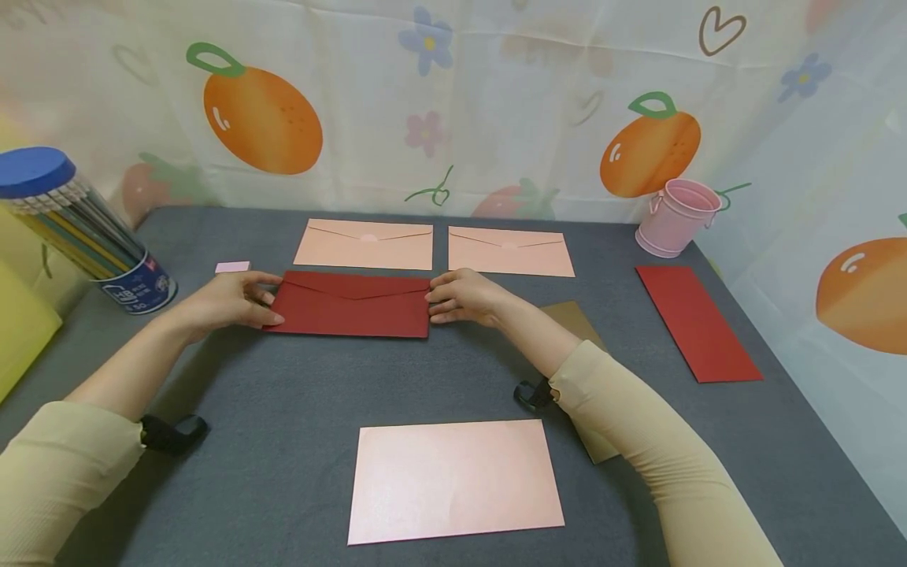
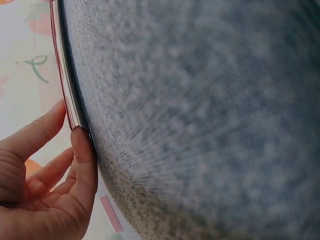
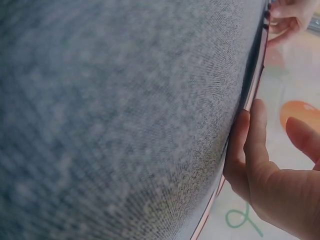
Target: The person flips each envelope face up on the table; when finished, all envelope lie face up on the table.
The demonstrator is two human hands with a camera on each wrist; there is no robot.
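Note:
In the head view, a red envelope [image 1: 354, 311] lies flap side up near the middle of the table. My left hand [image 1: 230, 299] holds its left end, with the thumb at the near corner and bent fingers behind. Pale layers show below the red in its edge [image 2: 64, 65] in the left wrist view. At the opposite end, my right hand [image 1: 468, 299] touches the short edge with its fingertips. One digit [image 3: 302, 135] of that hand stands raised, away from the edge, in the right wrist view.
Two pale pink envelopes [image 1: 368, 250] lie side by side behind. A pink sheet-like envelope [image 1: 457, 480] is in front. A gold one [image 1: 574, 323] lies partly under my right arm; another red one [image 1: 697, 323] is far right. A pencil tub [image 1: 138, 287], eraser [image 1: 232, 267] and pink bucket [image 1: 673, 220] stand around.

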